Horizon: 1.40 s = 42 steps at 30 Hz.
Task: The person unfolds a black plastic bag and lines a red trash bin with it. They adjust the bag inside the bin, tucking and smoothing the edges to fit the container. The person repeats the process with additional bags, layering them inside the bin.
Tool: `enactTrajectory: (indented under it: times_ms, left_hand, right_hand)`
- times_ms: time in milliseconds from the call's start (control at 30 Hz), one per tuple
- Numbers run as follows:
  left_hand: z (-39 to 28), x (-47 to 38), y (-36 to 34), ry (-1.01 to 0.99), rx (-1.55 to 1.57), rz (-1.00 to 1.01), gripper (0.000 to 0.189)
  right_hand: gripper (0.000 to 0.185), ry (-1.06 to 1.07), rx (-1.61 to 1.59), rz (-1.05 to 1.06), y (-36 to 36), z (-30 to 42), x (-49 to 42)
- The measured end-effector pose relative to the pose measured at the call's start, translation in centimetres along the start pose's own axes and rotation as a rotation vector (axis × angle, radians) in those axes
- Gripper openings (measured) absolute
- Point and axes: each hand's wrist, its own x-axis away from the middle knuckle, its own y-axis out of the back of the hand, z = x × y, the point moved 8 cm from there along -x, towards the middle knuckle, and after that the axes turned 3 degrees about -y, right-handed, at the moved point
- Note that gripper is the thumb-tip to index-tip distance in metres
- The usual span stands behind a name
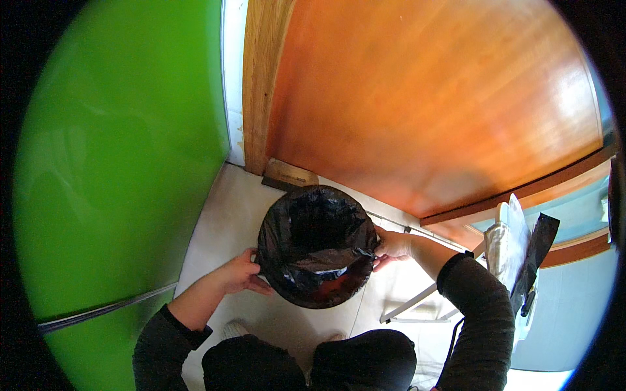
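A round bin (342, 291) lined with a black plastic bag (313, 264) stands or hangs before me, between both hands; whether it touches the floor I cannot tell. The bag is spread open and folded over the rim, and a reddish patch of the bin shows at the lower right. My left hand (244, 273) is at the left side of the rim, thumb against the bag and fingers underneath. On the right side, my right hand (391, 248) pinches the bag at the rim between thumb and fingers.
A glossy green panel (132, 146) rises at the left. Beyond the bin are an orange-brown wooden door (415, 107), its frame (264, 88) and a wooden block (292, 173) on the tiled floor (220, 210). At the right stands a white metal-legged folding item (415, 300) beside a black strip (538, 249).
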Motion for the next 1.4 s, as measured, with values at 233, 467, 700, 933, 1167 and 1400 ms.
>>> enactTrajectory:
  times_ms: [233,467,700,933,1167,1400]
  left_hand:
    - [-3.5,-0.2,4.8,-0.196,0.118,-0.295,0.046]
    - [-2.6,0.9,4.5,-0.335,0.115,-0.502,0.031]
    - [-11.7,5.2,-6.2,-1.113,-1.671,-0.551,0.054]
    - [-9.8,4.0,-6.3,-1.086,-1.721,-0.208,0.032]
    - [-8.3,5.3,-5.2,-1.206,-1.672,-0.151,0.03]
    - [-8.2,5.1,-4.7,-1.163,-1.632,-0.116,0.032]
  right_hand:
    - [0.095,0.283,-0.309,-0.159,-1.0,1.3,-2.2]
    - [0.094,0.282,-0.404,-0.357,-2.6,-0.6,-3.9]
    - [0.085,0.291,-0.403,-0.247,-3.9,-0.6,-3.5]
    - [0.082,0.257,-0.44,-0.167,-4.8,-1.5,-4.3]
    - [0.056,0.188,-0.369,0.069,-7.3,-2.3,-4.5]
    - [0.029,-0.044,-0.311,0.239,-9.1,-5.9,-4.9]
